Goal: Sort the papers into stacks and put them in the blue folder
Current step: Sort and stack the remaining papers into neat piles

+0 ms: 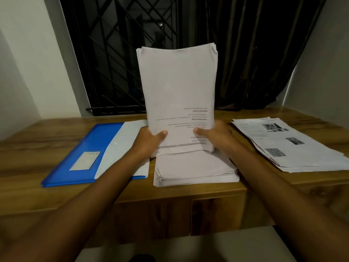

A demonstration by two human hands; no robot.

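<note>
Both hands grip one upright bundle of papers (177,87) by its lower corners: the left hand (149,138) has its thumb on the front sheet and its fingers behind, and the right hand (213,135) holds the other corner in the same way. The bundle stands on its lower edge on a flat stack (194,167) that lies near the front edge of the table (37,140). The front sheet is upside down to the camera. Its headings "TASK DESCRIPTION" and "REQUIRED PROPS" can be read, but the smaller lines are too blurred.

To the left lies the blue folder (85,144), flat on the table, with a white sheet (130,129) over its right part. It carries a pale label (85,160) whose writing is not legible. To the right, apart from the hands, lies a spread stack (287,148) with small photos and a QR code (275,152). Behind the table there are a dark window grille (113,53) and a dark curtain (255,53). The upright bundle hides the middle of the window.
</note>
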